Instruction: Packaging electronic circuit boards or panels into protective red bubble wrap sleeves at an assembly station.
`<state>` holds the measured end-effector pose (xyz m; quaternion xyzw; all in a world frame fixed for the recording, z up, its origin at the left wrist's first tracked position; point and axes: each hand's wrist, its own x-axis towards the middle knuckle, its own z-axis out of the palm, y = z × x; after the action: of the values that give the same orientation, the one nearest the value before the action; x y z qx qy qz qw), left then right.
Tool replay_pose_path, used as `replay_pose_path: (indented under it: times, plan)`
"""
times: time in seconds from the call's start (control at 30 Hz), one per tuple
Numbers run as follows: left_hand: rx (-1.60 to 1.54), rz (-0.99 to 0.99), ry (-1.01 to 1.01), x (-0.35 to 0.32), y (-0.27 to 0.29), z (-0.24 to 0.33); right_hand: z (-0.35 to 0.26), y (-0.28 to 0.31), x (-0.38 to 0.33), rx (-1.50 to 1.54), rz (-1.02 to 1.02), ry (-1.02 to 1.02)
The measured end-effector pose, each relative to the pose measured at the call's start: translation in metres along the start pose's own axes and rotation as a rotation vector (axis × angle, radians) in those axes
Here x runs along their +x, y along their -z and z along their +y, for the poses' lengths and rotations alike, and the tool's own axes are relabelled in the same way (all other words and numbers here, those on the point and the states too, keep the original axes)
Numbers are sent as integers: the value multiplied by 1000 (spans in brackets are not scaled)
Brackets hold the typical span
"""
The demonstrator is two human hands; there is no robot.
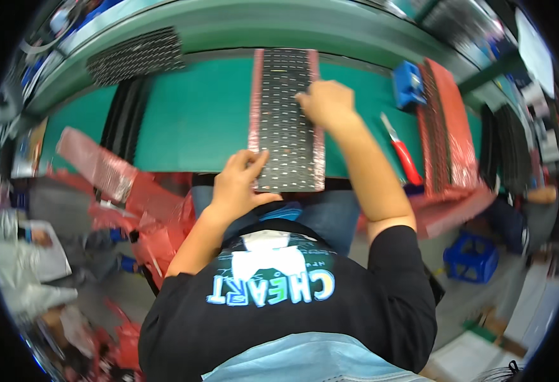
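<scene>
A long black panel with rows of small pale marks lies lengthwise in front of me. Pink bubble wrap shows along both its long sides. My left hand grips the panel's near left corner, fingers on top and thumb by the near edge. My right hand is closed in a pinch over the panel's right edge, farther up. Whatever is between its fingertips, if anything, is too small to make out. To the right of that arm lies a red-handled knife or cutter.
Beneath is a green table mat. Similar black panels lie at the far left, with dark strips nearer. A blue block-like tool and a red-wrapped stack stand right. Red bubble wrap hangs over the front edge.
</scene>
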<state>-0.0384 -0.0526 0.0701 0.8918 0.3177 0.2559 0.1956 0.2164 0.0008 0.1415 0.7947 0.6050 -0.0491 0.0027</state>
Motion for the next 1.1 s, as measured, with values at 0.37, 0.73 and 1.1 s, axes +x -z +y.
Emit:
replay_pose_path:
  times: [0.37,0.73,1.1]
  plan:
    - [33,-13,39,1,5,-5,11,-31,222,101,-91,216]
    - [-47,-27,33,-9,-5,-15,-46,4,241,422,-477,490]
    - [-51,237,-70,-24,-51,-20,-5,168,138,374,-422,172]
